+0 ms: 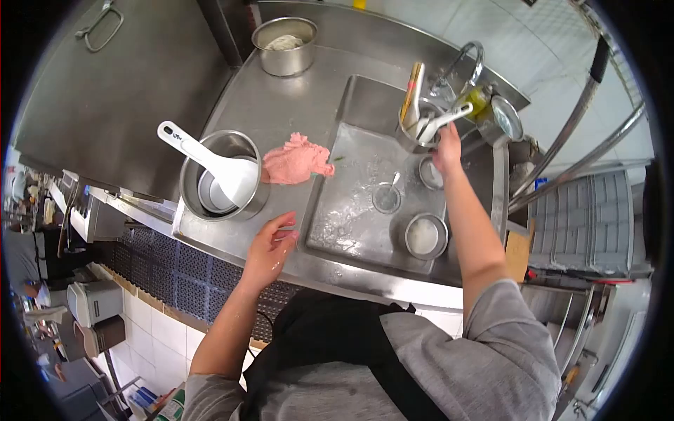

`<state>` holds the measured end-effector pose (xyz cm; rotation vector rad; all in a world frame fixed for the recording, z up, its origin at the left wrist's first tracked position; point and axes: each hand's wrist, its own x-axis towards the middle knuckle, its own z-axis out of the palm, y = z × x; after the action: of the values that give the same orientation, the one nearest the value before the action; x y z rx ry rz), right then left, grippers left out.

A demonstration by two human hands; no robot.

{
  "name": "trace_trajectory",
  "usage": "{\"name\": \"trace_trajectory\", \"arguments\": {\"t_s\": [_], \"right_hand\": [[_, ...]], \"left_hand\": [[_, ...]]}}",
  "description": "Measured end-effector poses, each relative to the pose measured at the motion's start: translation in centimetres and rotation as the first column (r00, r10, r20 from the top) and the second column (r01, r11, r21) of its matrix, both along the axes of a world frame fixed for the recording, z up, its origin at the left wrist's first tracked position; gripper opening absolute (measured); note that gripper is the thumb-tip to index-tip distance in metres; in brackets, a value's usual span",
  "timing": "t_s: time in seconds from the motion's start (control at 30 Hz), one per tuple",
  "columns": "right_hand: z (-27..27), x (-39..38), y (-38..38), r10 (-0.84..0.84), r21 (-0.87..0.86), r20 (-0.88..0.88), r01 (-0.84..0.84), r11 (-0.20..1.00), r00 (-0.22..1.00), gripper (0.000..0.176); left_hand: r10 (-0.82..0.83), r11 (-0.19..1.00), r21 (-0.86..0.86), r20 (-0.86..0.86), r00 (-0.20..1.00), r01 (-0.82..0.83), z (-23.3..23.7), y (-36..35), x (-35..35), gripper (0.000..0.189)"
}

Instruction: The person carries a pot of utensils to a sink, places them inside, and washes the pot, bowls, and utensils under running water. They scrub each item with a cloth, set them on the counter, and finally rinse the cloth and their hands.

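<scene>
My left hand (272,245) is open and wet, held over the front edge of the steel counter with its fingers loosely curled and nothing in it. Beyond it lies a crumpled pink cloth (295,160). To its left stands a metal pot (188,186) with a smaller bowl inside and a white rice paddle (228,175) leaning across it. My right hand (448,151) grips the right side of a metal container (408,140) at the back right of the sink. White spoons and a gold-coloured utensil (411,95) stand in this container. My fingertips are partly hidden.
In the sink basin (351,210) are a metal bowl with cloudy liquid (423,237) and a smaller bowl (430,172). A spoon lies by the drain (387,198). Behind are a faucet (472,59), a yellow-green sponge (479,100) and a pot with pale contents (284,52).
</scene>
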<state>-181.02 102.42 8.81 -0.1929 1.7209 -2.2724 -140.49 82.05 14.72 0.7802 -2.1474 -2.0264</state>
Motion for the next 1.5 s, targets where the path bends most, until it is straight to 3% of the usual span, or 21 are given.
{"name": "trace_trajectory", "arguments": {"t_s": [0.07,0.23,0.3,0.4,0.47,0.57,0.6,0.63,0.67,0.77,0.8,0.87,0.9,0.93,0.97,1.03,1.07,1.27,1.37,1.43,1.5], "right_hand": [[-0.1,-1.3,0.2,-0.035,0.044,0.008,0.035,0.998,0.999,0.044],[2.2,-0.7,0.0,-0.130,-0.083,0.131,0.142,0.986,0.983,0.042],[1.5,-1.3,0.8,-0.096,-0.064,0.083,0.101,0.993,0.992,0.041],[0.9,-1.5,1.7,-0.041,-0.086,0.057,0.046,0.995,0.998,0.039],[1.2,-0.8,1.6,-0.002,-0.145,0.075,0.013,0.989,0.997,0.041],[1.0,0.1,2.6,0.060,-0.143,0.134,-0.041,0.989,0.989,0.043],[0.9,0.4,2.9,0.049,-0.098,0.169,-0.032,0.995,0.984,0.042],[0.7,0.5,3.3,0.036,-0.051,0.204,-0.026,0.998,0.978,0.042],[0.6,0.3,3.8,0.116,-0.143,0.248,-0.082,0.986,0.962,0.043],[-4.1,-1.3,6.4,0.044,-0.162,0.362,0.017,0.987,0.931,0.049],[-7.6,-1.8,6.7,-0.059,-0.014,0.415,0.072,0.997,0.908,0.041],[-19.8,-3.4,8.1,-0.058,0.234,0.494,-0.069,0.970,0.868,0.038],[-28.1,-4.1,9.6,0.054,0.472,0.456,-0.293,0.832,0.888,0.040],[-33.1,-4.7,9.8,0.188,0.666,0.434,-0.455,0.591,0.881,0.042],[-32.1,-3.9,8.2,0.217,0.655,0.436,-0.474,0.589,0.873,0.042],[-29.6,-1.8,5.5,0.277,0.938,0.304,-0.337,0.078,0.911,0.031],[-29.5,-1.8,3.5,0.302,0.934,0.306,-0.346,0.087,0.903,0.031],[-28.9,1.6,-3.9,0.267,0.732,0.148,-0.287,0.618,0.952,0.026],[-26.5,1.3,-2.2,0.125,0.574,0.083,-0.150,0.805,0.989,0.024],[-24.3,0.6,1.6,0.011,0.443,0.038,-0.027,0.896,0.999,0.022],[-22.4,0.4,5.0,-0.113,0.296,0.009,0.105,0.949,0.994,0.021]], "left_hand": [[-0.053,0.995,0.079,-0.011,0.999,0.054,-0.6,-0.3,-0.4,0.034],[-0.270,0.952,0.116,-0.109,0.957,0.282,-1.3,1.6,-11.6,0.037],[-0.114,0.870,0.464,-0.134,0.984,0.164,-3.2,3.1,-17.6,0.044],[-0.125,0.829,0.532,-0.127,0.984,0.173,-4.1,5.6,-25.5,0.066],[-0.032,0.766,0.642,0.021,0.999,0.010,-2.8,7.4,-29.2,0.084],[-0.089,0.799,0.595,-0.021,0.996,0.084,-3.9,9.0,-33.1,0.091],[-0.039,0.815,0.579,0.013,0.999,0.024,-4.5,9.6,-33.7,0.075],[-0.027,0.811,0.585,0.019,0.999,0.011,-5.4,9.8,-34.2,0.075],[-0.030,0.778,0.628,0.013,0.999,0.015,-6.3,9.7,-34.5,0.069],[0.002,0.756,0.655,0.017,1.000,-0.012,-7.8,9.8,-35.3,0.059],[0.020,0.770,0.637,0.023,1.000,-0.030,-8.1,9.8,-35.4,0.054],[-0.002,0.787,0.617,0.026,1.000,-0.015,-9.2,9.7,-35.8,0.063],[-0.035,0.807,0.591,0.009,0.999,0.023,-9.3,9.4,-35.9,0.071],[-0.037,0.802,0.597,0.043,0.998,0.004,-8.1,9.4,-35.5,0.066],[-0.058,0.789,0.614,0.038,0.998,0.022,-7.8,9.4,-35.4,0.074],[-0.095,0.803,0.591,0.012,0.995,0.069,-7.0,9.1,-34.9,0.077],[-0.103,0.798,0.599,0.027,0.994,0.066,-6.5,9.1,-34.7,0.079],[-0.128,0.779,0.623,0.053,0.990,0.067,-5.7,8.3,-34.1,0.072],[-0.168,0.766,0.633,0.037,0.985,0.107,-6.3,8.7,-34.5,0.073],[-0.024,0.788,0.615,-0.027,0.999,0.036,-6.5,9.2,-34.6,0.073],[-0.052,0.787,0.616,0.039,0.998,0.017,-6.1,9.4,-34.7,0.070]]}}
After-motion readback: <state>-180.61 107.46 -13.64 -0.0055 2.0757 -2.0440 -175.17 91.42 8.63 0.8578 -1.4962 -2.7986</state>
